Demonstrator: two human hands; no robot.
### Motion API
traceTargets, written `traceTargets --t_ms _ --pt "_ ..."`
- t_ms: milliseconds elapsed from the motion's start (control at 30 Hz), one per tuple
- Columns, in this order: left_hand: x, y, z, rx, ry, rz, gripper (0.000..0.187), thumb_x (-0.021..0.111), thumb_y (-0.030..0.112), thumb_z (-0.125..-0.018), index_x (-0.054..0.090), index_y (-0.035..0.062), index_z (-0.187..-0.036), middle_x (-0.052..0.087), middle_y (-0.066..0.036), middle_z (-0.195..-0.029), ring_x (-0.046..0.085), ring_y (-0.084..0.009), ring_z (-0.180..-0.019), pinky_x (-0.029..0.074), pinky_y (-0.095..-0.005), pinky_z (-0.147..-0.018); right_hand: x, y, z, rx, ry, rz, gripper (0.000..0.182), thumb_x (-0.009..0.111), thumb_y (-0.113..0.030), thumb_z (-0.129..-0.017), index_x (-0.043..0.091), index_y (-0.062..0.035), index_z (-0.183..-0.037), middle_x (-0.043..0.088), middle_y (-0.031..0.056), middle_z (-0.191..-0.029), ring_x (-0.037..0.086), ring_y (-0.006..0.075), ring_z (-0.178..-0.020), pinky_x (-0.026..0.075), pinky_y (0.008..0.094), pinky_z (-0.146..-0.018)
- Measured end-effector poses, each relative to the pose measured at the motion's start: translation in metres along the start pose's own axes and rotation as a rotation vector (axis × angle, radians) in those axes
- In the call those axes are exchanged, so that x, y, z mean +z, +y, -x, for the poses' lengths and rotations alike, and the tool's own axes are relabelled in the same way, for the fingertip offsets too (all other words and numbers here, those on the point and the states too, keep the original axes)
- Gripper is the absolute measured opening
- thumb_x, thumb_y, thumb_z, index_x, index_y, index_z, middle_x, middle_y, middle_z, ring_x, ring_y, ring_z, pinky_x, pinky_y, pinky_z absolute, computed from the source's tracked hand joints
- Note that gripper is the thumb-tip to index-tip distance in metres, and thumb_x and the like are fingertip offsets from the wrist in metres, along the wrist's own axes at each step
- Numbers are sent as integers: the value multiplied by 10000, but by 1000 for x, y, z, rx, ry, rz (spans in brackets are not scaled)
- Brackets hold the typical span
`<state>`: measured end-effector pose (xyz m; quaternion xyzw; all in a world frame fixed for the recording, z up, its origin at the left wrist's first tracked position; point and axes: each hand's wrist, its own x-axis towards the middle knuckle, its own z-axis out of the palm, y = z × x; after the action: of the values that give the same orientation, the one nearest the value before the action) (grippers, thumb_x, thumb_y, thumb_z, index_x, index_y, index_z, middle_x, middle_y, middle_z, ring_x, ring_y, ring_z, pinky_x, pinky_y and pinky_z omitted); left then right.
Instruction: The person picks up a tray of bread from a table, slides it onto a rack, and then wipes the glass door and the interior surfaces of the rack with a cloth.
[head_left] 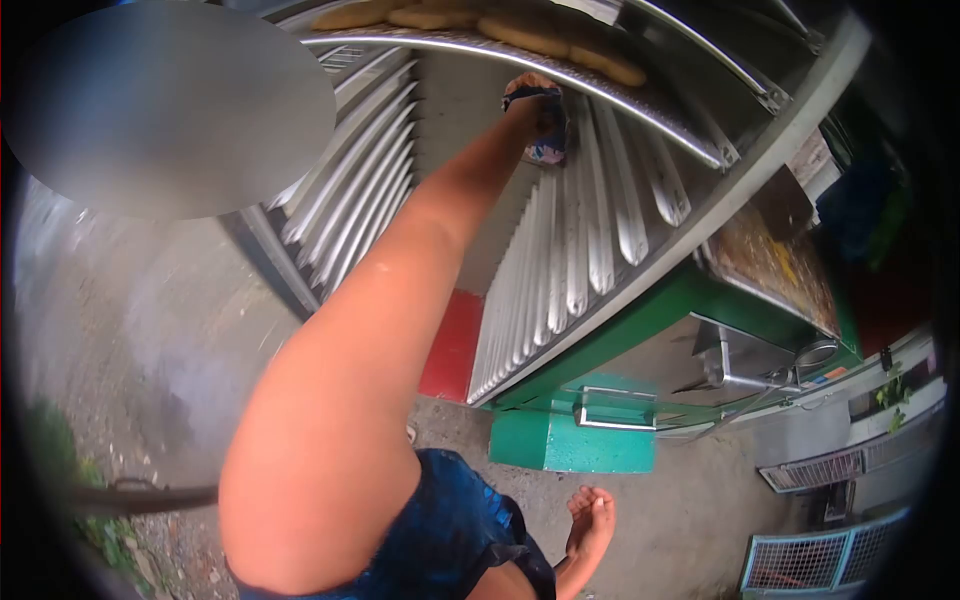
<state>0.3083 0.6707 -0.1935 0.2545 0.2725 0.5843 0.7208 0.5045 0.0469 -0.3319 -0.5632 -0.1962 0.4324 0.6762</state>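
Note:
My left arm stretches up into a metal rack, and my left hand (543,112) is closed on a patterned cloth (548,150) with dark blue and orange parts. The cloth wraps around the fingers and hides most of them. Just above the hand, a metal tray (470,45) holds several long brown bread loaves (525,35). Ridged metal rack rails (560,260) run down both sides of the forearm. Down at the lower right, my right hand (590,520) hangs beside my body with its fingers curled in, and nothing shows in it.
A green cabinet (600,350) with a worn top stands right of the rack, with a turquoise box (600,440) low at its side. Metal grilles (825,560) are at the far right. Concrete ground (150,290) spreads left. A blurred oval covers the upper left.

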Motion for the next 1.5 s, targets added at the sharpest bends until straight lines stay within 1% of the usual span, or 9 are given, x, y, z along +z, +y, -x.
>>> traceTargets --t_ms 167,333,467,567,933,1100,1167,1300,1500 --pt "33 -35 -113 219 -204 -6 250 671 283 -653 572 185 -861 581 -65 -857 566 -178 -819 477 -304 -729 19 5 10 71 63 -52 265 569 -228 -845 510 -28 -1010 590 126 -941 582 191 -794 480 323 -724" --pt "33 3 -6 990 176 -1781 476 767 182 -523 565 171 -954 588 -50 -1001 546 -232 -1016 464 -383 -835 5 -2 5 43 82 10 285 574 -246 -844 509 -32 -1021 588 115 -952 576 182 -804 468 315 -736" --pt "20 6 -56 775 -243 -732 472 744 199 -581 565 71 -999 598 -88 -977 574 -239 -927 492 -385 -732 -5 -15 8 -6 128 36 279 568 -249 -848 510 -40 -1025 590 109 -944 574 177 -799 463 303 -733" --pt "34 3 -56 72 -312 125 340 637 286 -731 563 61 -976 593 -98 -877 584 -231 -783 485 -381 -659 -12 -17 13 12 155 41 265 562 -242 -853 512 -41 -1018 591 106 -939 574 176 -796 464 302 -724" --pt "35 -14 -60 14 -194 -450 360 457 395 -836 508 73 -682 479 -102 -565 441 -224 -438 364 -359 -385 -6 8 14 119 133 8 243 552 -222 -859 511 -35 -1008 584 107 -947 569 178 -801 463 307 -719" --pt "24 -12 28 -94 -166 -577 474 392 434 -873 488 78 -575 437 -104 -451 389 -221 -312 321 -352 -286 10 9 -12 138 17 28 234 552 -209 -857 515 -33 -1007 572 114 -970 559 180 -828 458 302 -733" --pt "17 -19 64 6 -473 -572 530 349 419 -890 427 87 -485 368 -97 -376 320 -213 -244 251 -351 -242 14 8 -22 100 -86 93 235 566 -191 -846 514 -32 -1012 569 107 -974 555 176 -837 452 298 -747" --pt "34 -17 202 176 -251 -821 417 316 239 -875 511 -8 -602 435 -135 -401 374 -221 -215 263 -364 -191 29 -8 -35 105 -225 156 229 585 -164 -831 517 -37 -1009 571 90 -970 551 164 -840 446 290 -753" --pt "29 -41 297 316 -244 -901 294 435 238 -869 591 26 -739 552 -54 -598 510 -126 -502 417 -289 -485 32 -8 -43 94 -410 140 242 617 -151 -803 521 -50 -1001 572 74 -968 547 151 -836 441 287 -744"
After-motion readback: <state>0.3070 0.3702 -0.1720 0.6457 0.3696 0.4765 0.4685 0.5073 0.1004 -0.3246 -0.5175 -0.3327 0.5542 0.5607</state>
